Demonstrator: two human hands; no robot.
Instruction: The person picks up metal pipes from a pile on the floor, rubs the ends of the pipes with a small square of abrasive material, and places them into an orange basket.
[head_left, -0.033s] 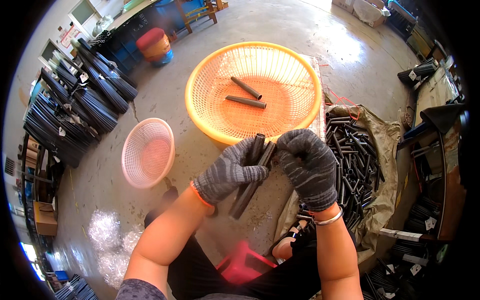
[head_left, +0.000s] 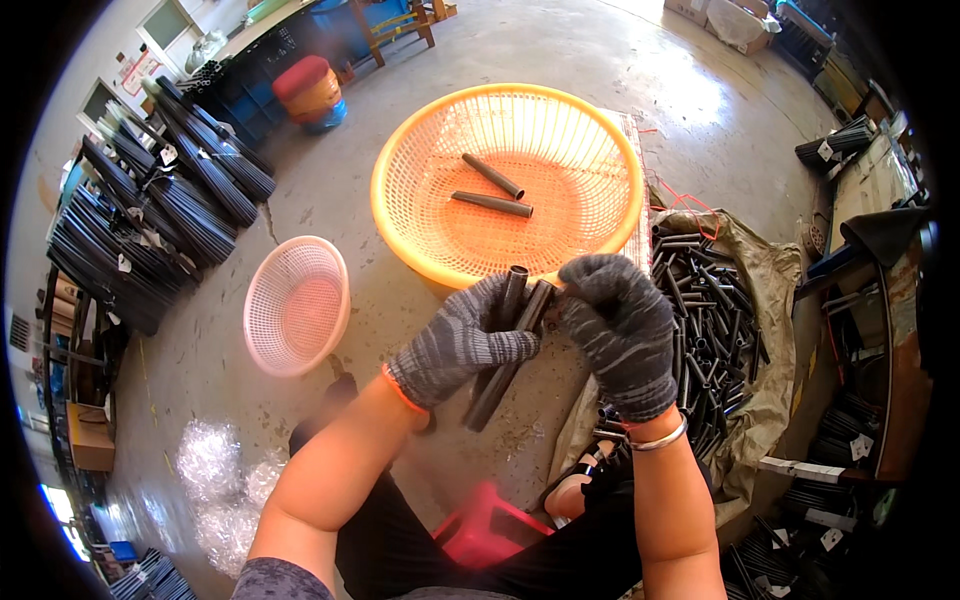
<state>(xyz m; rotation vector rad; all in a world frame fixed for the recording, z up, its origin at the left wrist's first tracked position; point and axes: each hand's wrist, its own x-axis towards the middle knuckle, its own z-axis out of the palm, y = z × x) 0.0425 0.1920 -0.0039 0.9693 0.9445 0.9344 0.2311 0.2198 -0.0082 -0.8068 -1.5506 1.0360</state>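
My left hand (head_left: 455, 340), in a dark grey knitted glove with an orange cuff, is closed around two dark tubes. One tube (head_left: 513, 290) stands nearly upright behind the fingers, and the other tube (head_left: 508, 370) slants under my thumb with its lower end hanging free. Close to the slanted tube's upper end is my right hand (head_left: 622, 335), gloved alike, its fingers curled in a pinch; whatever lies between them is hidden. Just beyond both hands stands a large orange-yellow basket (head_left: 400, 235), in which two more tubes (head_left: 493, 204) lie.
To the right, many short dark tubes (head_left: 705, 330) are heaped on a tan woven sack (head_left: 765, 400). A smaller pink basket (head_left: 258, 330) sits on the floor at left. Bundles of long black rods (head_left: 150, 210) lean further left. A red stool (head_left: 490, 530) shows between my legs.
The slanted tube's lower end has risen slightly in my left hand. My right hand's fingers and thumb have shifted a little, staying near its upper end.
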